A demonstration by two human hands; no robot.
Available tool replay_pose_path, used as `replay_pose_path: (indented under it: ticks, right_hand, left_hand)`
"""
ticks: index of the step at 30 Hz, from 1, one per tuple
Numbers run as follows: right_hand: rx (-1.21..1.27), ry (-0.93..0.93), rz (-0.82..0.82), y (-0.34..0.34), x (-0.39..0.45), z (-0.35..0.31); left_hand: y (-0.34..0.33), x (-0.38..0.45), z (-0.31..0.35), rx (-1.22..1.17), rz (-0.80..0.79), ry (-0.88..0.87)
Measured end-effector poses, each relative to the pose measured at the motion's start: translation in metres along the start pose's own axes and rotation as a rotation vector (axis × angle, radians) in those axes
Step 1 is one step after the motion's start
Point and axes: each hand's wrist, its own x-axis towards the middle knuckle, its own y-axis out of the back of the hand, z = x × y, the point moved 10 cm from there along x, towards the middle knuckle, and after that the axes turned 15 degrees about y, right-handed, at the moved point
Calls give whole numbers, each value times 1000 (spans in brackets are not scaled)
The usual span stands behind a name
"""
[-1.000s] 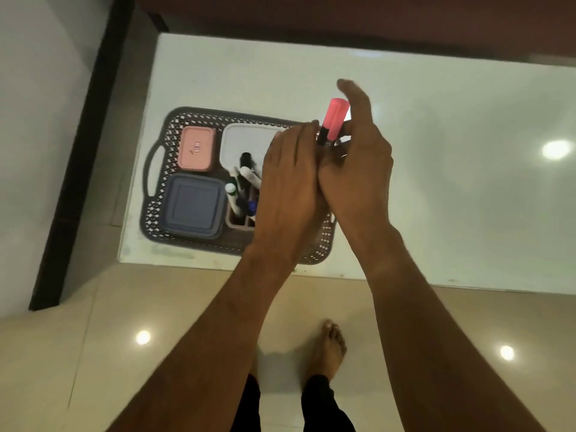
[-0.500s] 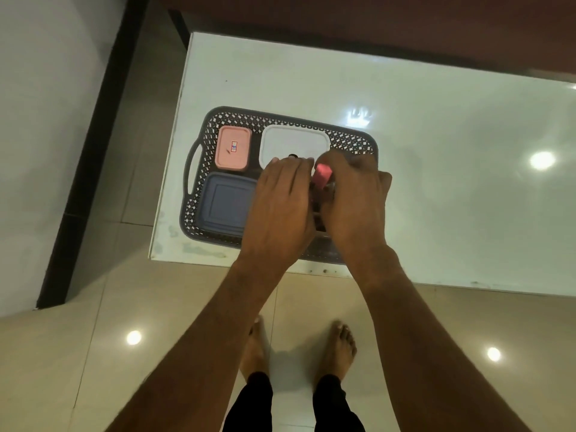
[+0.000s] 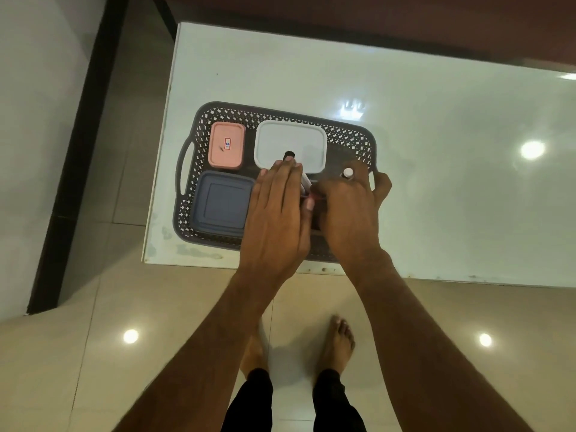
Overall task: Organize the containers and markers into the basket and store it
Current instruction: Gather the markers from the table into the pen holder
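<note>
A dark grey lattice basket (image 3: pixel 280 115) sits near the front left corner of the white table (image 3: pixel 452 198). Inside it lie a pink lidded container (image 3: pixel 227 145), a white lidded container (image 3: pixel 290 138) and a blue-grey lidded container (image 3: pixel 223 202). My left hand (image 3: pixel 277 213) lies flat, fingers straight, over a cluster of upright markers; one black cap (image 3: pixel 289 154) pokes out past the fingertips. My right hand (image 3: pixel 349 210) curls round a pink marker (image 3: pixel 315 198), of which only a sliver shows between the hands. A white-capped marker (image 3: pixel 348 173) stands just behind its knuckles. The marker holder is hidden.
The table's front edge runs just below the basket, with beige floor tiles and my bare feet (image 3: pixel 338 341) beneath. A dark skirting strip (image 3: pixel 78 151) and a pale wall are on the left. A brown surface borders the table at the back.
The pink marker, held high above the basket a second ago, has gone down between my hands into the marker cluster. Both hands have lowered onto the basket's right half.
</note>
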Motion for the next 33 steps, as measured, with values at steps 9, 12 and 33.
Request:
replay_pose_path:
  ticks: [9, 12, 33]
  right_hand:
    - [-3, 73, 102, 5, -1, -6]
    - [48, 132, 197, 14, -4, -9]
    - [209, -44, 150, 12, -7, 30]
  left_hand:
    - [-7, -1, -5, -9, -3, -28]
    - [-8, -1, -4, -4, -6, -39]
    - [-22, 25, 32, 285, -43, -160]
